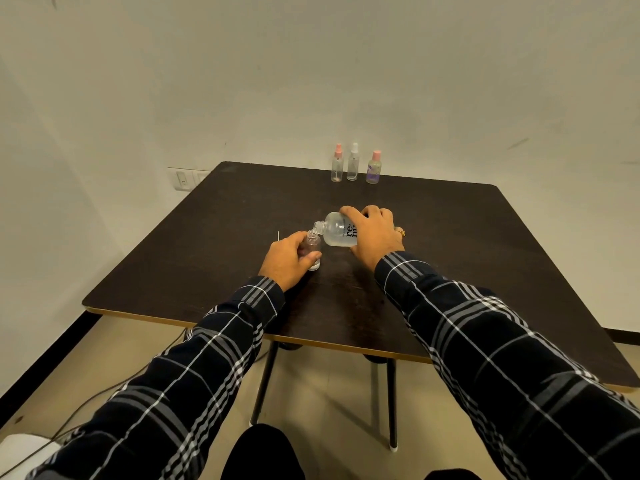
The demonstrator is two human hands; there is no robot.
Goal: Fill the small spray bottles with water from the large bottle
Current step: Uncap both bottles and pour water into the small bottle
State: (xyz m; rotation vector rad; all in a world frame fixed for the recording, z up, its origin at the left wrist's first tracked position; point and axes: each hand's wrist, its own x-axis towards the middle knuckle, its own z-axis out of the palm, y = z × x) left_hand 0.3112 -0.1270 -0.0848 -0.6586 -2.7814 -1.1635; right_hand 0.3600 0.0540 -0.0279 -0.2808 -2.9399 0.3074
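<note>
Near the middle of the dark surface (450,258), the right hand (375,233) grips the large bottle (337,233), tipped sideways, mouth just above the open neck of a small spray bottle (313,245) that the left hand (289,261) holds upright. A shallow, steady tilt should keep water inside that narrow neck.

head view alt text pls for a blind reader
A right hand tips a large clear bottle, mouth to the neck of a small uncapped bottle the left hand holds upright on a dark table. Three capped spray bottles stand at its far edge.
</note>
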